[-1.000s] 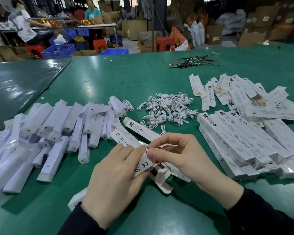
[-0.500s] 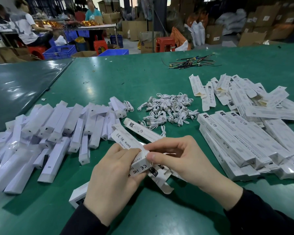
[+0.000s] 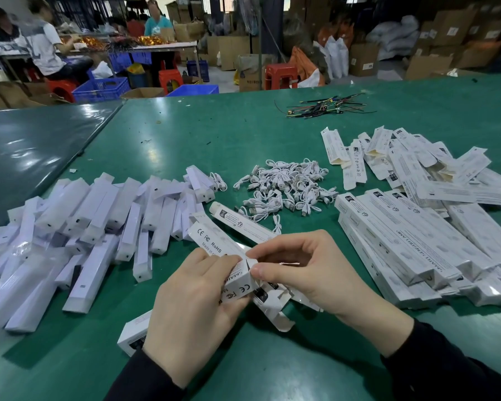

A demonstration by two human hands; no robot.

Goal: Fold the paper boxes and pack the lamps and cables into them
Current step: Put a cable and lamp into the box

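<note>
My left hand grips a long white paper box near its far end, above the green table's front. My right hand pinches the flap at that end with thumb and forefinger. The box's near end sticks out under my left wrist. Flat unfolded boxes lie beneath my hands. A heap of white lamps in clear wrap covers the left. Coiled white cables are piled in the middle. Packed boxes are stacked at the right.
Loose flat boxes are scattered at the back right. A bundle of coloured wires lies far back on the green table. A second dark table adjoins on the left. People, blue crates and cartons fill the background.
Both hands have turned the box end towards me and brought the flap down onto it; the right thumb and forefinger have closed in on the flap. The piles have not moved.
</note>
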